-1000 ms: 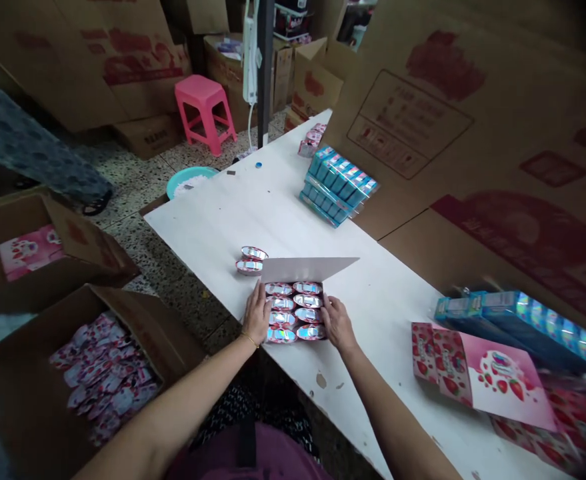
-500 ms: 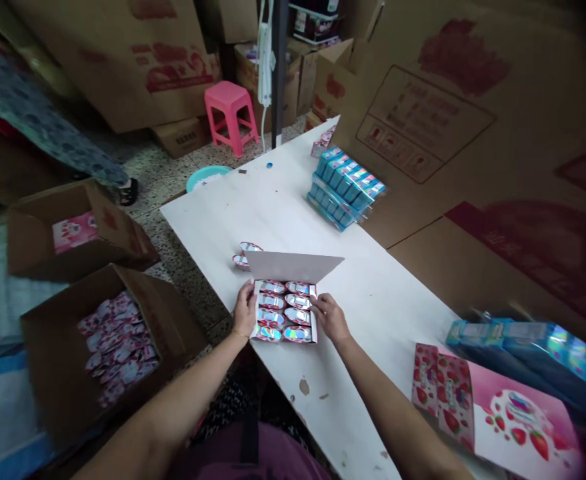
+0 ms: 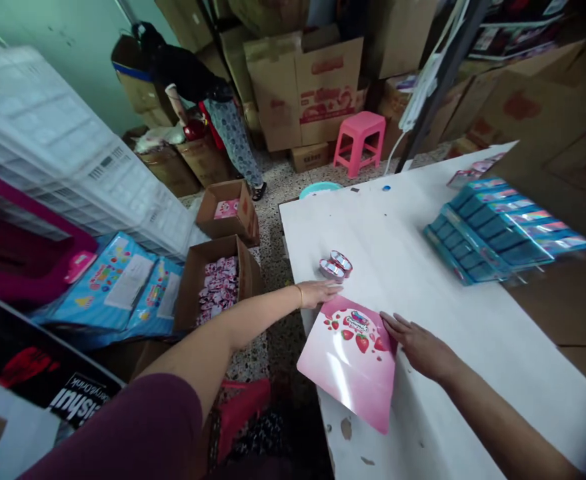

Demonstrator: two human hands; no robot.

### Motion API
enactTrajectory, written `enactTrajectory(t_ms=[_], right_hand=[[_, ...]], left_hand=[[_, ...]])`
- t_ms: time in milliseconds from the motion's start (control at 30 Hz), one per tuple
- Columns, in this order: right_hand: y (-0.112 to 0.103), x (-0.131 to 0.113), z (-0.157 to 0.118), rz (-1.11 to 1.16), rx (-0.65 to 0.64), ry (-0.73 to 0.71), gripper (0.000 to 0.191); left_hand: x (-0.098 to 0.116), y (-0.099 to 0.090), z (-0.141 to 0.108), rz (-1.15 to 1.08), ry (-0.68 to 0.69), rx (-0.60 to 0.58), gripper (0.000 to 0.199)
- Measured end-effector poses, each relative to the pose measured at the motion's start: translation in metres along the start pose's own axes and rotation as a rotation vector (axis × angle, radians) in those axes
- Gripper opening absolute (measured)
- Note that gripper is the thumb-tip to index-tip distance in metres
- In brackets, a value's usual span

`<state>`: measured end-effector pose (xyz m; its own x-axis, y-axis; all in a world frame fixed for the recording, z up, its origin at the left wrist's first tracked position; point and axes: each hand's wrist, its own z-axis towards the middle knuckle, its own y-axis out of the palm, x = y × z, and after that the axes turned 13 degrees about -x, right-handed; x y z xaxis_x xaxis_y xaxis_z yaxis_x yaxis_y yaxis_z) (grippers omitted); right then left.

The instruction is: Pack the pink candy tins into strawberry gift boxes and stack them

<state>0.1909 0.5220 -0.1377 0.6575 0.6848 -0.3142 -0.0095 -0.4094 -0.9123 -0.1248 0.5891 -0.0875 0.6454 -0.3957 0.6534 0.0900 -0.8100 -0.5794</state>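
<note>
A pink box [image 3: 345, 360] with strawberries printed on its lid lies on the white table [image 3: 367, 227], its flap lowered over the packets, which are now hidden. My left hand [image 3: 319, 293] is at the box's far left edge, fingers stretched out. Along the right edge rests my right hand [image 3: 417, 340], its fingers extended and touching the box. Just beyond my left hand sit a couple of small oval packets [image 3: 336, 265] on the table.
Stacked blue packs [image 3: 503, 230] stand at the table's right. On the floor to the left are cartons, one with pink packets [image 3: 217, 287]. A pink stool [image 3: 360, 143] is behind the table. A person [image 3: 197, 87] bends over cartons at the back left.
The box's lid has come down over the packets, showing its printed face. Both hands have shifted to its far left and right edges. The view has turned left, bringing the person in.
</note>
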Motion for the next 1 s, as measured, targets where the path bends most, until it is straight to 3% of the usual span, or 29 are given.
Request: enactTrajectory(t_ms=[100,233,433,567,800,1000], right_hand=[[0.000,-0.027,0.013,-0.028,-0.047,0.043,0.053],[0.007,-0.067,0.019,-0.063,0.112,0.253,0.077],[0.004,-0.105,-0.002,-0.109,-0.002,0.266,0.096],[0.000,-0.122,-0.016,-0.082,-0.076,0.229,0.108],[0.000,-0.129,-0.015,-0.040,-0.072,0.307,0.102],[0.018,-0.139,-0.008,-0.094,0.039,0.415,0.070]], left_hand=[[0.013,0.015,-0.015,0.204,-0.067,-0.088,0.053],[0.023,0.041,-0.029,0.420,-0.188,0.002,0.077],[0.027,0.069,-0.039,0.495,0.012,-0.021,0.097],[0.033,0.082,-0.043,0.507,0.018,-0.035,0.111],[0.044,0.094,-0.043,0.541,-0.013,0.014,0.106],[0.043,0.108,-0.038,0.555,-0.021,0.104,0.080]])
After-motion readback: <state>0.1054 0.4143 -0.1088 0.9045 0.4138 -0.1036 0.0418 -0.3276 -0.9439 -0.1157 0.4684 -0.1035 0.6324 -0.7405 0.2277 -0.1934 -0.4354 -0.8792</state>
